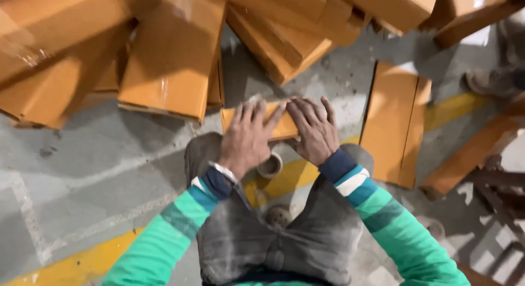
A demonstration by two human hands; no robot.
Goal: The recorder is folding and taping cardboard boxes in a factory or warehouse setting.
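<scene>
A small flat cardboard box (229, 118) rests across my knees. Both hands lie on top of it. My left hand (247, 137) presses its left half with the fingers spread flat. My right hand (313, 129) presses the right half, fingers also flat and pointing away from me. A roll of tape (270, 167) sits just under the box between my knees, on the floor side. My sleeves are green with blue and white cuffs.
Several larger cardboard boxes (170, 62) are heaped ahead and to the left. A flattened carton (395, 122) lies on the grey floor at right, across a yellow painted line (454, 108). Another person's shoe (489, 81) shows at far right, near wooden pallet pieces (470, 155).
</scene>
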